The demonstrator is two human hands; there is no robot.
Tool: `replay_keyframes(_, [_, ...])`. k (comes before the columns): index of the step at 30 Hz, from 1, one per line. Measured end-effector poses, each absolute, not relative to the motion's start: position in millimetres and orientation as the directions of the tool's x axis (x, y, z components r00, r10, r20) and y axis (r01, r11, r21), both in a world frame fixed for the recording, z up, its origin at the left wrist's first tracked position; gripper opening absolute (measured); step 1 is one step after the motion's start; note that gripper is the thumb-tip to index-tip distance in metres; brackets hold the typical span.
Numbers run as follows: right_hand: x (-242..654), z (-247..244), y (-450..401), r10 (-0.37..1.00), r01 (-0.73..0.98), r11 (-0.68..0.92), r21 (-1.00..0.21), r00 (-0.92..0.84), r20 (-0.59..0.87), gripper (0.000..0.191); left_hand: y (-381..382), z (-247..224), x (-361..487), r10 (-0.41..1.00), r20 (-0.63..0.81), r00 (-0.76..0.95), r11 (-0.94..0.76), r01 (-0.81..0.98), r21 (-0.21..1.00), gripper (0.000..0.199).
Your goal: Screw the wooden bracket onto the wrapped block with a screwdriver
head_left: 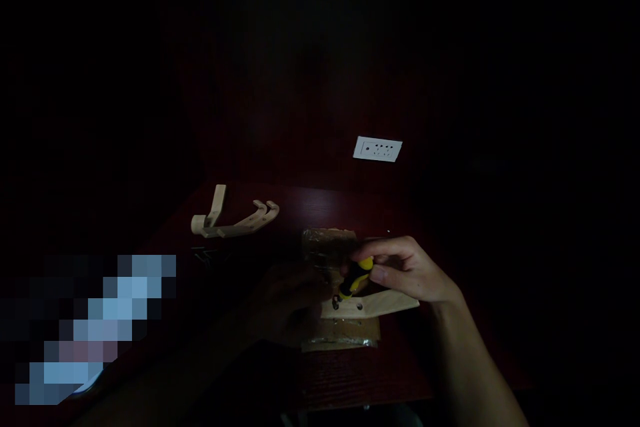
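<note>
My right hand (413, 270) is closed around the handle of a short yellow-and-black screwdriver (359, 275). The tool leans with its lower end at a hole near the left part of a pale wooden piece (370, 305). A second dark hole shows just to the right on that piece, whose right end angles upward. Under it lies a tan cardboard-like piece (345, 331) with clear shiny tape along its edges. My left hand (295, 290) is in deep shadow at the wooden piece's left end; its fingers are too dark to make out.
More curved pale wooden parts (245, 223) lie at the back left of the dark red table (345, 377), with several small screws (203, 255) in front of them. A blurred-out bright patch (100, 327) is at lower left. A white socket plate (377, 149) is on the back panel.
</note>
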State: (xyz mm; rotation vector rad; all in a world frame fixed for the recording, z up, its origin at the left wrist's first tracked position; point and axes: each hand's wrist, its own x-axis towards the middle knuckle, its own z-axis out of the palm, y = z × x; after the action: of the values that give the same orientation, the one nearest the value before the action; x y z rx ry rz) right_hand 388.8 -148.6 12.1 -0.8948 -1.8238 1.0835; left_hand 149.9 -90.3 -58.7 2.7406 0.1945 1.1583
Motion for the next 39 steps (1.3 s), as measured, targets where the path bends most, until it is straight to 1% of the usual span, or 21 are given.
replay_keyframes(6, [395.0,20.0,-143.3,0.852,0.243,0.404,-0.882,-0.45,0.267,0.029,-87.6,-62.9,149.3,0.109,0.731,0.674,-0.994,0.068,0.085,0.032])
replay_keyframes(9, [391.0,27.4,-145.5,0.842,0.261,0.4,-0.878,-0.484,0.24,0.028,-88.0,-61.2,149.0,0.094,0.733,0.674,-0.996,0.069,0.065,0.03])
replay_keyframes(13, [385.0,29.7,-149.6,0.832,0.249,0.415,-0.875,-0.493,0.255,0.028,-88.6,-60.2,148.1,0.075,0.733,0.676,-0.997,0.065,0.042,0.031])
replay_keyframes(17, [385.1,21.9,-150.0,0.848,0.228,0.427,-0.875,-0.437,0.299,0.027,-88.2,-63.7,148.7,0.095,0.746,0.659,-0.995,0.082,0.055,0.031])
replay_keyframes(22, [385.6,14.2,-150.8,0.844,0.214,0.479,-0.852,-0.381,0.378,0.028,-89.0,-62.2,153.2,0.08,0.786,0.613,-0.996,0.026,0.081,0.03])
replay_keyframes(26, [381.1,11.7,-153.7,0.851,0.206,0.487,-0.849,-0.33,0.408,0.027,-91.9,-55.8,155.5,0.084,0.805,0.587,-0.996,0.024,0.087,0.034])
replay_keyframes(29, [377.2,12.6,-156.2,0.841,0.229,0.524,-0.82,-0.29,0.457,0.028,-93.1,-54.0,155.7,0.088,0.799,0.595,-0.996,0.037,0.083,0.037])
replay_keyframes(32, [375.1,17.3,-159.1,0.802,0.281,0.591,-0.756,-0.304,0.514,0.025,-93.4,-54.3,155.7,0.09,0.803,0.589,-0.996,0.038,0.084,0.039])
replay_keyframes(34, [375.1,20.4,-161.6,0.777,0.284,0.622,-0.73,-0.338,0.53,0.022,-93.6,-54.4,155.5,0.112,0.799,0.591,-0.993,0.045,0.106,0.039])
replay_keyframes(39, [379.2,20.1,-167.7,0.801,0.26,0.59,-0.764,-0.309,0.513,0.023,-94.5,-55.5,153.1,0.167,0.778,0.606,-0.986,0.079,0.15,0.04])
